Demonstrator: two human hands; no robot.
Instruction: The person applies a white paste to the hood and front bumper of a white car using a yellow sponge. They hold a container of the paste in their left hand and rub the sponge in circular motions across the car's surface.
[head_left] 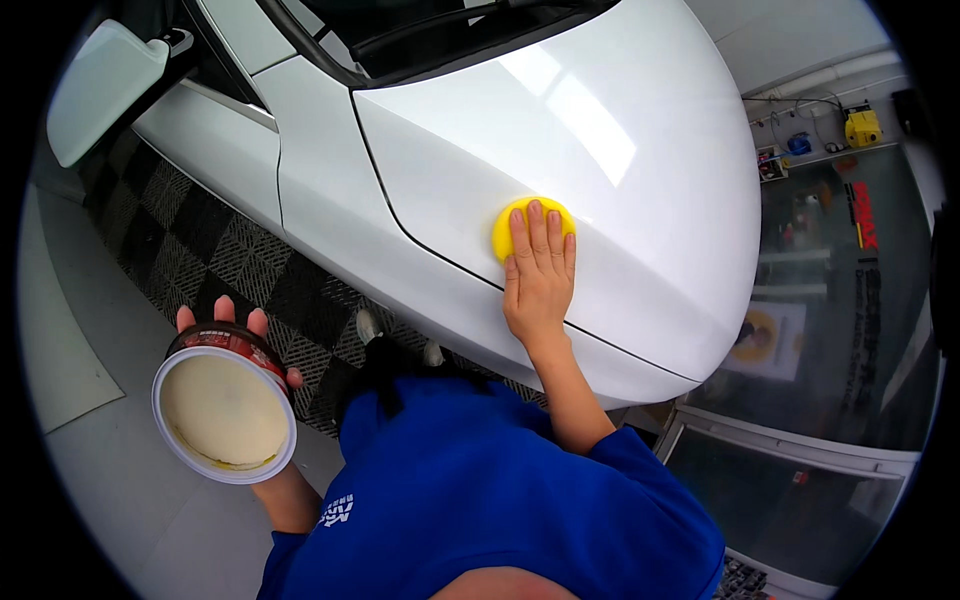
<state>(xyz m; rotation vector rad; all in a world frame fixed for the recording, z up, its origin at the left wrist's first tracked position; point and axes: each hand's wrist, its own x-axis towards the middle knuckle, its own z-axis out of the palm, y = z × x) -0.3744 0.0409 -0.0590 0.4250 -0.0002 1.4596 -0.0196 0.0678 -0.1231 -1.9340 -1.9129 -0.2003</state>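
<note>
Right hand (pixel 540 275): fingers flat, pressing yellow applicator pad (pixel 520 222) onto white car bonnet (pixel 600 130). Left hand (pixel 225 325): fingers wrapped round open wax tin (pixel 224 405), tilted. Risks: tin may slip; grit under the pad could scratch paint.

A white car (pixel 560 130) stands on a black-and-grey checkered tile floor (pixel 215 255) bordered by pale grey flooring (pixel 110 470) in a workshop. A wall shelf (pixel 815 150) holds yellow and blue equipment, while overhead light glares off the hood.
</note>
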